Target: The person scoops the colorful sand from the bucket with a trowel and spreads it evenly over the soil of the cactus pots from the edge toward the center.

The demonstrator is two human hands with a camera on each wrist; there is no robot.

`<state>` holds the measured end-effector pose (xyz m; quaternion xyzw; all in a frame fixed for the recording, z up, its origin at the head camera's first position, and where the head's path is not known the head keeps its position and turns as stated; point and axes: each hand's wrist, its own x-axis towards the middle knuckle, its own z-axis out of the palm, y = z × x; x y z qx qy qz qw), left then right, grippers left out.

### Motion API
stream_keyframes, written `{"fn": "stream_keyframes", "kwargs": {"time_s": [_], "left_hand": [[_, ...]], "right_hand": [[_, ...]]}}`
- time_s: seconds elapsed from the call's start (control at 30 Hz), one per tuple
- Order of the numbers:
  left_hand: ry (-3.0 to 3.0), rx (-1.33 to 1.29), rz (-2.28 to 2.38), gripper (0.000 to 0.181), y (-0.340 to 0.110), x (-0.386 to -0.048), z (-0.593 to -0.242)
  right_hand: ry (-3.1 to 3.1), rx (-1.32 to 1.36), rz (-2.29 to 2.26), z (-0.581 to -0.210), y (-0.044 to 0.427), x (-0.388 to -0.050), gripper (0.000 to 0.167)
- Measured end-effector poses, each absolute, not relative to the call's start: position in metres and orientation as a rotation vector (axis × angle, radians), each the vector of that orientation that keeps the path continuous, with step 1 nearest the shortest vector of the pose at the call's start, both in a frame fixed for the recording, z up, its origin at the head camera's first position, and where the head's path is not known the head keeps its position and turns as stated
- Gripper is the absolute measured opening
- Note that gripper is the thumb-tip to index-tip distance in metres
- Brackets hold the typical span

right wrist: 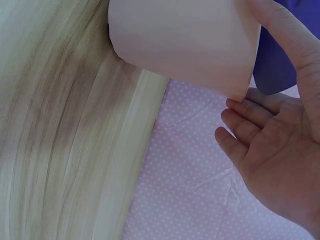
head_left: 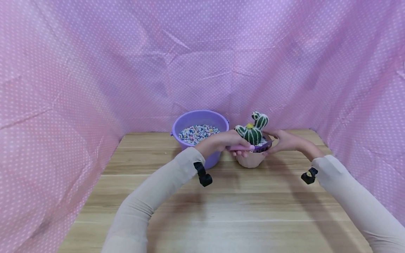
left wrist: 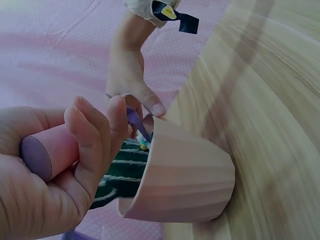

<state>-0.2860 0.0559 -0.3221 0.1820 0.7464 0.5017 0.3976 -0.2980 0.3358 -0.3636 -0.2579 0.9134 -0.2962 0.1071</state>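
My left hand (head_left: pixel 233 139) grips the pink handle of a small shovel (head_left: pixel 238 148), and the fingers curl round that handle in the left wrist view. The shovel's purple blade (right wrist: pixel 274 60) reaches over the rim of a pale pink flowerpot (head_left: pixel 251 160). In the pot stands a green cactus (head_left: pixel 252 135) with white ridges and a yellow tuft, with pale pebbles around its base. My right hand (head_left: pixel 287 141) holds the pot at the right of its rim, thumb on the near side and fingers on the far side. Part of the blade is hidden in the left wrist view.
A purple bucket (head_left: pixel 213 160) with many coloured pebbles (head_left: pixel 198 133) stands left of the pot, partly behind my left forearm. Both stand on a wooden table (head_left: pixel 234 211). Pink dotted cloth (head_left: pixel 202 63) hangs close behind and at the sides.
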Motion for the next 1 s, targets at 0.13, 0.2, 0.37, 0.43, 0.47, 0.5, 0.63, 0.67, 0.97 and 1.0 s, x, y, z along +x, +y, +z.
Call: {"fn": "stream_keyframes", "kwargs": {"time_s": [0.13, 0.2, 0.37, 0.43, 0.47, 0.5, 0.63, 0.67, 0.97, 1.0], "left_hand": [[1.894, 0.472, 1.268, 0.033, 0.054, -0.286, -0.318], [1.893, 0.472, 1.27, 0.032, 0.053, -0.286, -0.316], [1.895, 0.479, 1.255, 0.035, 0.048, -0.286, -0.311], [1.904, 0.48, 1.242, 0.036, 0.046, -0.287, -0.309], [1.912, 0.481, 1.235, 0.036, 0.044, -0.287, -0.307], [1.918, 0.482, 1.228, 0.035, 0.043, -0.288, -0.306], [1.949, 0.503, 1.182, 0.031, 0.036, -0.288, -0.3], [1.955, 0.513, 1.169, 0.032, 0.035, -0.288, -0.298], [2.145, 0.655, 1.037, 0.031, 0.019, -0.287, -0.282], [2.169, 0.672, 1.017, 0.03, 0.017, -0.287, -0.28]], "right_hand": [[2.674, -0.774, -0.902, -0.364, 0.337, -0.299, 0.096], [2.66, -0.779, -0.917, -0.364, 0.337, -0.299, 0.096], [2.662, -0.758, -0.908, -0.363, 0.337, -0.297, 0.097], [2.667, -0.762, -0.907, -0.363, 0.337, -0.297, 0.097], [2.67, -0.767, -0.907, -0.363, 0.337, -0.297, 0.097], [2.669, -0.769, -0.911, -0.363, 0.337, -0.297, 0.097], [2.664, -0.77, -0.92, -0.363, 0.337, -0.296, 0.097], [2.665, -0.766, -0.918, -0.362, 0.337, -0.296, 0.096], [2.675, -0.693, -0.877, -0.361, 0.337, -0.295, 0.099], [2.677, -0.683, -0.869, -0.361, 0.337, -0.295, 0.1]]}}
